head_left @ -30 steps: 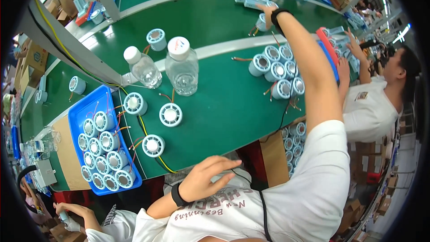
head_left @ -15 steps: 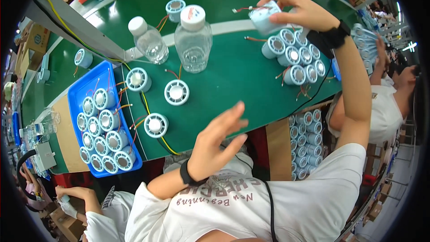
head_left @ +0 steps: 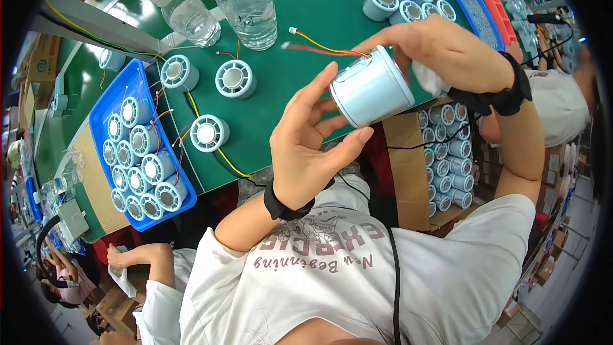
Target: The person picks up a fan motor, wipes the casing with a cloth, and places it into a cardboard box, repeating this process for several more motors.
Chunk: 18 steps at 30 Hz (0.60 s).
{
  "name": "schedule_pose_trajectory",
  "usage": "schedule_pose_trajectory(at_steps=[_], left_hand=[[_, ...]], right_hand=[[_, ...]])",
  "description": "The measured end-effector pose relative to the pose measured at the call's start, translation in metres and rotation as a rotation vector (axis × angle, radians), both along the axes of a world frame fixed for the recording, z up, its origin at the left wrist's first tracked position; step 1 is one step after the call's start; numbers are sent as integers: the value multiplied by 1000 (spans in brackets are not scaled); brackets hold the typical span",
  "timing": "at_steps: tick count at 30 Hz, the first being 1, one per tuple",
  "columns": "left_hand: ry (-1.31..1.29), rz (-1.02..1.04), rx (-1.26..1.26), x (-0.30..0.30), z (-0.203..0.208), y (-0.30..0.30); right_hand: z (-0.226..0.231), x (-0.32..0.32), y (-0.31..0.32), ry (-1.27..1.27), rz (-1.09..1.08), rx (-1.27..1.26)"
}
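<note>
A light-blue cylinder (head_left: 373, 92) with red and yellow wires ending in a small white plug is held tilted above the table's near edge. My left hand (head_left: 306, 144) curves its fingers and thumb round the cylinder's left end. From the far right side my right hand (head_left: 447, 51) grips it too, its fingertips partly hidden behind the cylinder. Something white and soft-looking (head_left: 429, 79) shows under my right palm; I cannot tell what it is. Left of my hands, similar wired cylinders stand on the green table, one (head_left: 235, 79) with its slotted round end facing up.
A blue tray (head_left: 96, 112) filled with several such cylinders lies at the left. Two clear bottles (head_left: 249, 13) stand at the back. More cylinders (head_left: 410, 10) are grouped at the far right, near a blue bin (head_left: 479, 19). A cardboard box (head_left: 408, 179) of cylinders sits below the table's edge.
My right hand has brought the cylinder from the far right group toward me. My left hand, open and apart before, is now round its left end. The view has shifted.
</note>
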<state>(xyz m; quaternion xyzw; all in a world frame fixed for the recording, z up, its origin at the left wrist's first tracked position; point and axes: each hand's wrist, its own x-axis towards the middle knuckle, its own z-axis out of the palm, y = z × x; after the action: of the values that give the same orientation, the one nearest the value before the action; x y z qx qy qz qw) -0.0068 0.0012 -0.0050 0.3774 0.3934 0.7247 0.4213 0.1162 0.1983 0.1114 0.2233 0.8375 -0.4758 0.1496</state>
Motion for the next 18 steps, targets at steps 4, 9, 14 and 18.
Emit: schedule_pose_trajectory(at_steps=[4,9,14,18], left_hand=[[-277,-72,-99,-1,11,-7],[-525,-353,-229,-18,15,-12],[-700,-544,-297,-20,11,-10],[-775,-602,-352,-20,8,-6]], right_hand=[[5,6,4,440,311,369],[1,0,-9,557,459,378],[-2,-2,-10,448,486,325],[-5,0,-10,410,411,307]])
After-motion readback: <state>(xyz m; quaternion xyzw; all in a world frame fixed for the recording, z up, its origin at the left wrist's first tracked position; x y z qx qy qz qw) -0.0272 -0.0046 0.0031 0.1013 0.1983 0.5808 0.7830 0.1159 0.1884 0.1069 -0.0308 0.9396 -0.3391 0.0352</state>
